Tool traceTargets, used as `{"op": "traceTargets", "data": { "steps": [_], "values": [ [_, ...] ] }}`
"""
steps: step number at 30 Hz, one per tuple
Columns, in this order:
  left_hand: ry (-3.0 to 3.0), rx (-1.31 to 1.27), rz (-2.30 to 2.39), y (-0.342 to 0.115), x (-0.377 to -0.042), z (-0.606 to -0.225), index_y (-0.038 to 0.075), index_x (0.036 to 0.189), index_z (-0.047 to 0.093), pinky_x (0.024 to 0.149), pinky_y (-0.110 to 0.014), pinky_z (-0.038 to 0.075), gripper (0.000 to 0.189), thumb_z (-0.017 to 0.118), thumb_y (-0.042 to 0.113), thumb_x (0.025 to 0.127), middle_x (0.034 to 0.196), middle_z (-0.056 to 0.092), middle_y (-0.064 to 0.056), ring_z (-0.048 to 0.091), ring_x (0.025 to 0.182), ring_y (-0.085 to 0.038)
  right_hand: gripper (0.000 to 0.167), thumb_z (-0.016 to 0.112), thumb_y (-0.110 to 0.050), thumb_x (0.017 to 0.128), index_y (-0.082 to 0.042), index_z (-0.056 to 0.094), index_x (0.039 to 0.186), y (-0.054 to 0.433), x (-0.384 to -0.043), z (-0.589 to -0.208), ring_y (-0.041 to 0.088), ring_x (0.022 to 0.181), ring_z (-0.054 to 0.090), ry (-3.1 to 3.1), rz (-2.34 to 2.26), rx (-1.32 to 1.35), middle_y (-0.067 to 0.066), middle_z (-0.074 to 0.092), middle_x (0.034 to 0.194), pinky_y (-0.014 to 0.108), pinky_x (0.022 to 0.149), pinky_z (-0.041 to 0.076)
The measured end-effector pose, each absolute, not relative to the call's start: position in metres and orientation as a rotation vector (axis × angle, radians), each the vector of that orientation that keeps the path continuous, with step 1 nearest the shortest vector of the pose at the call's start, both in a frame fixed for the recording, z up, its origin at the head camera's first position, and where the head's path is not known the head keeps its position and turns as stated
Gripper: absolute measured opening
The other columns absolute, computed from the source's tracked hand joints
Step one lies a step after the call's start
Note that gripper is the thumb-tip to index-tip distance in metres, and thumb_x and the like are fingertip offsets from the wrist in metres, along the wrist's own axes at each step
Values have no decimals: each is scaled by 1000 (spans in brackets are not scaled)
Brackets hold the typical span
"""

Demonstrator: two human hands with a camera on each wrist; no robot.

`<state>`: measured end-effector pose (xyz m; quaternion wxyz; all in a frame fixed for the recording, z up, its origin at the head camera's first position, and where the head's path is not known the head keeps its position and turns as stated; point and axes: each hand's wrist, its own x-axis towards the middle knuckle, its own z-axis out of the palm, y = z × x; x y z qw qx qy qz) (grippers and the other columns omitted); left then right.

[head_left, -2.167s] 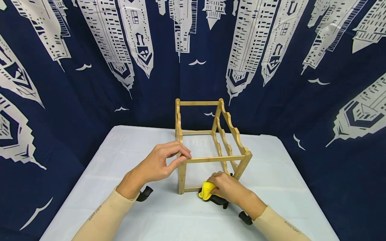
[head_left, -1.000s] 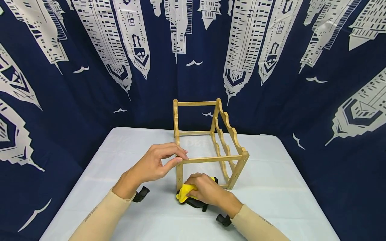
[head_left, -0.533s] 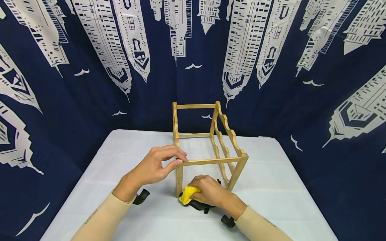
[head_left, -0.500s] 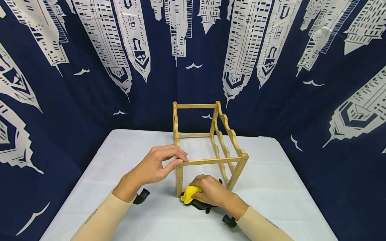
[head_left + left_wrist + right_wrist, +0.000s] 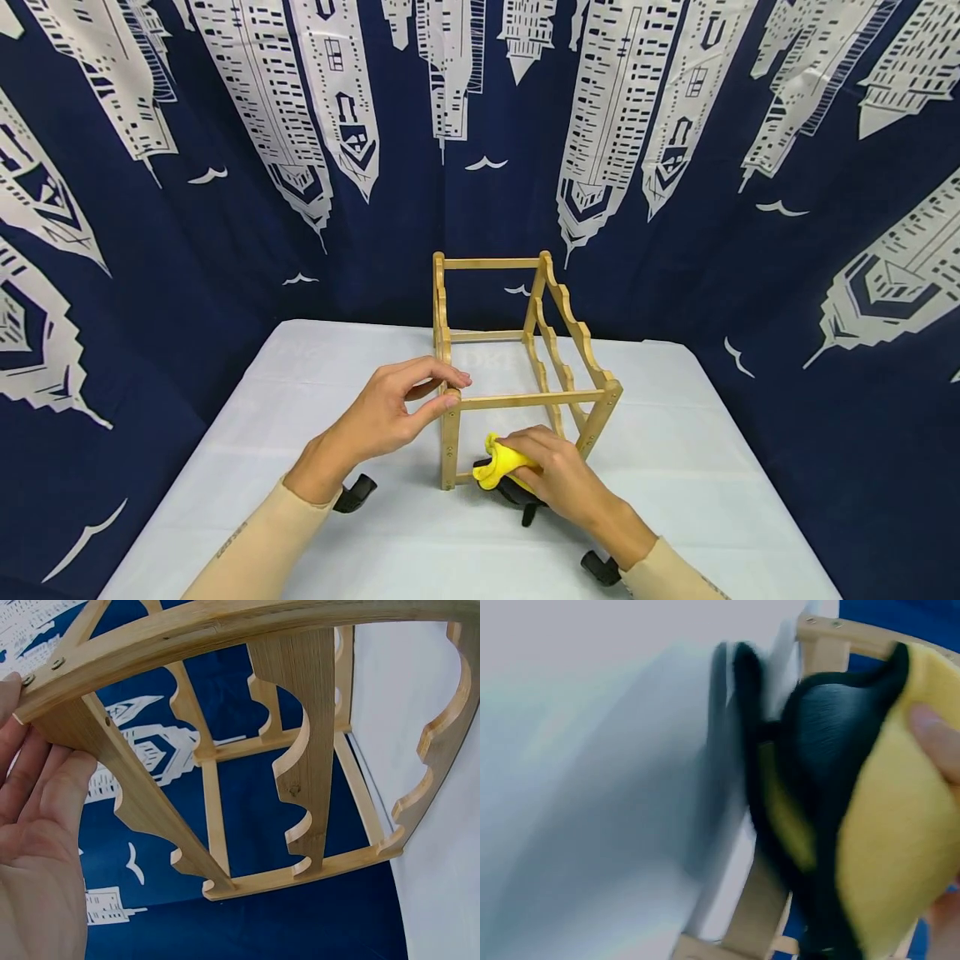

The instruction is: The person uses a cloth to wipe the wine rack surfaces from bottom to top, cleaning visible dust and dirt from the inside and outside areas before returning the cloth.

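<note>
A light wooden rack with scalloped rails (image 5: 525, 401) stands on the table in the head view. My left hand (image 5: 390, 412) holds its near left top corner, between thumb and fingers. In the left wrist view that hand (image 5: 41, 825) is at the end of the rack's rails. My right hand (image 5: 566, 475) grips a bunched yellow cloth with black backing and edging (image 5: 498, 468), low at the rack's near end, by the bottom rail. The cloth (image 5: 892, 825) looks blurred in the right wrist view, where only part of the hand shows.
White cloth covers the table (image 5: 675, 467). Behind it hangs a navy curtain (image 5: 405, 250) with white building prints. A small black device sits under the left wrist (image 5: 356, 493) and another under the right wrist (image 5: 600, 568).
My right hand first moved left along the rack's near bottom rail with the cloth, then back right. The cloth now bunches up more. My left hand has stayed on the rack's corner.
</note>
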<state>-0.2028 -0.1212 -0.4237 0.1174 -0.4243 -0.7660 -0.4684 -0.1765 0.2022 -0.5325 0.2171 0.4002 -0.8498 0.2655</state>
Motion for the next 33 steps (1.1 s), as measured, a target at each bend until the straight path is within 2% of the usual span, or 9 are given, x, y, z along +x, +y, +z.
{"op": "traceTargets", "data": {
  "steps": [2,5,8,12,15,17,22,26,33],
  "values": [
    [-2236,-1217,-1381,-121,-202,-424,20,124,80,112,-37,68,17,82,10,110,134,84,2,83,129,-20,51,99,3,89,-10,82,135,201,-174,-526,23,112,82,-2207,786,1144,5,85,126,25,102,69],
    [-2214,-1186,-1385,-120,-202,-426,22,119,82,109,-40,70,15,85,11,108,131,83,2,82,126,-21,28,86,-4,106,-5,81,134,197,-167,-508,28,110,82,-1985,795,1199,10,85,124,21,110,65],
    [-2189,-1155,-1389,-120,-200,-427,23,117,87,107,-42,72,17,87,10,106,128,82,0,81,122,-20,20,71,-10,116,4,82,126,190,-159,-482,34,105,82,-1758,736,1250,18,85,119,26,110,67],
    [-2164,-1145,-1410,-122,-199,-428,22,118,89,107,-42,72,19,88,7,105,127,81,-2,80,123,-19,16,73,-2,112,9,84,117,180,-153,-442,38,97,82,-1515,615,1264,23,85,111,33,102,71],
    [-2160,-1152,-1437,-122,-199,-427,19,119,89,106,-41,72,20,87,5,105,127,81,-4,80,125,-17,17,73,1,111,6,85,122,177,-152,-419,36,99,82,-1530,550,1214,21,86,113,37,96,71],
    [-2169,-1150,-1462,-122,-199,-427,18,119,88,104,-40,72,20,87,4,105,127,81,-6,80,126,-18,21,80,2,106,2,85,127,176,-153,-409,34,102,82,-1644,515,1178,16,86,117,39,94,69],
    [-2212,-1130,-1512,-124,-198,-429,15,117,87,99,-37,73,17,85,2,106,126,79,-6,82,127,-25,47,102,-12,91,-10,83,134,161,-165,-402,24,113,80,-2011,363,1157,4,84,124,39,100,68],
    [-2218,-1133,-1520,-124,-198,-430,13,118,85,99,-36,73,17,82,1,107,124,78,-5,82,129,-27,42,101,-24,92,-13,84,129,152,-174,-403,21,116,80,-2157,339,1153,0,85,123,37,106,68],
    [-2187,-1151,-1474,-118,-197,-429,14,116,83,99,-34,73,10,82,7,109,121,77,-2,82,128,-24,39,101,-30,92,-14,84,123,165,-172,-392,22,115,81,-2268,277,1107,-2,86,116,40,99,69]
  ]
}}
